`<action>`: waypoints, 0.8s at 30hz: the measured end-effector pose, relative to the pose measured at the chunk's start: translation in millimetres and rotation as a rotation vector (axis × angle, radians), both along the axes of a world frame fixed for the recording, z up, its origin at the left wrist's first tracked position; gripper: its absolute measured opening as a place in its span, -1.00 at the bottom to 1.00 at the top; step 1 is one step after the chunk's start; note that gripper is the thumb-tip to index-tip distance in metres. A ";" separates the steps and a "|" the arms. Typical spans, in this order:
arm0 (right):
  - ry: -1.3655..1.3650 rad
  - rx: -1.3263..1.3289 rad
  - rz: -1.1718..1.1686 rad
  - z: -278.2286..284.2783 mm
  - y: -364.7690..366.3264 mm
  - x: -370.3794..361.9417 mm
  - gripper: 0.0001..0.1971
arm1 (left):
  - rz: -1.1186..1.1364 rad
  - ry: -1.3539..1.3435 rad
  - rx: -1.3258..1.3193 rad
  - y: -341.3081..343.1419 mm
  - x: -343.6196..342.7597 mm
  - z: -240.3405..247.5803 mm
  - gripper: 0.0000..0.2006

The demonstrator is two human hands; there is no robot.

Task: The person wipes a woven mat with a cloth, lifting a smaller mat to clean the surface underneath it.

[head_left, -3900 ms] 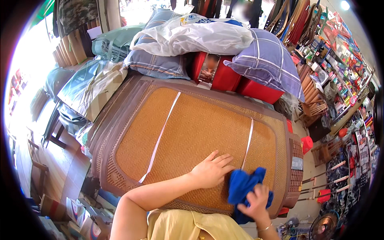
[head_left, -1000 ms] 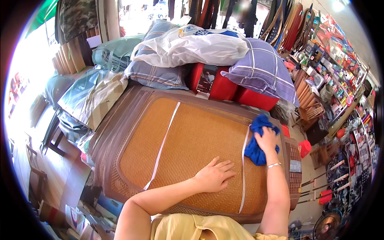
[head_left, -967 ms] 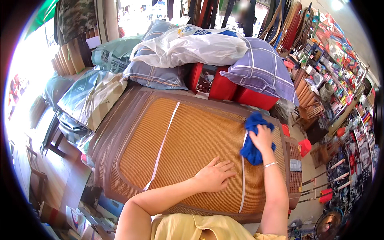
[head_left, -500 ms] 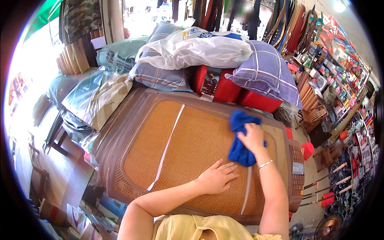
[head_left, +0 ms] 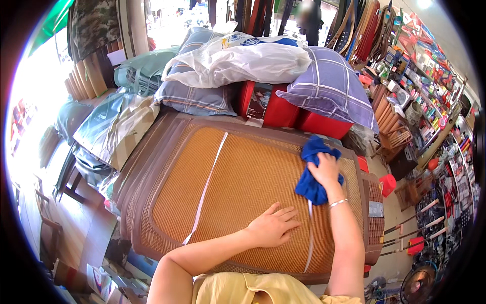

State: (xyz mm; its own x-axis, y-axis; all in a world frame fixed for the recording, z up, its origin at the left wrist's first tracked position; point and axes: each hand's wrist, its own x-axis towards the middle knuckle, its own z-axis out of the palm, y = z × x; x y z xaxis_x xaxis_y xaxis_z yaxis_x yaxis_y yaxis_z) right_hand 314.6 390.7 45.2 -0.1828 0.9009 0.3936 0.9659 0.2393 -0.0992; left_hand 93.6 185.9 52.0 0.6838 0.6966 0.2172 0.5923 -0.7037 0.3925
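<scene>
A stack of woven tan mats (head_left: 243, 177) with brown borders lies before me, two pale straps running across the top one. My left hand (head_left: 274, 226) rests flat on the mat near its front middle, fingers spread, holding nothing. Toward the right side, my right hand (head_left: 324, 167) presses on a crumpled blue cloth (head_left: 310, 186) against the woven surface. The cloth bunches out beyond the fingers and covers the far part of the right strap (head_left: 310, 238). A silver bracelet (head_left: 338, 202) circles my right wrist.
Behind the mats are plaid pillows (head_left: 331, 83), a white plastic bag (head_left: 238, 66) and red boxes (head_left: 281, 109). Packaged bedding (head_left: 119, 126) sits at the left. Belts (head_left: 367, 30) hang at the back right, above shelves of small goods. A fan (head_left: 419, 283) stands at the lower right.
My right hand has shifted slightly right and away from me, taking the blue cloth along. My left hand stays in place on the mat. The whole view has tilted a little.
</scene>
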 end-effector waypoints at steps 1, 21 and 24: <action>0.012 0.010 0.068 2.4 -3.7 -18.3 -0.54 | 0.002 0.004 -0.002 -0.1 -0.3 0.3 -0.50; 0.019 -0.062 -0.422 -15.6 -3.6 124.7 -0.41 | -0.002 -0.022 -0.003 -0.8 -0.8 -0.5 -0.52; -0.021 -0.052 -0.391 -13.6 -7.7 116.4 -0.42 | 0.005 -0.006 -0.017 -0.5 -0.6 -1.1 -0.52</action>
State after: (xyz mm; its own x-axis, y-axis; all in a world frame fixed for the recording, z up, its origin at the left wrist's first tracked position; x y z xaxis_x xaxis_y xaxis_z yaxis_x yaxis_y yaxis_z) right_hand 431.0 383.0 31.6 0.1707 0.9228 0.3455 0.9851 -0.1520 -0.0807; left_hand 93.0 185.4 50.8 0.6792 0.7036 0.2089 0.5934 -0.6939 0.4080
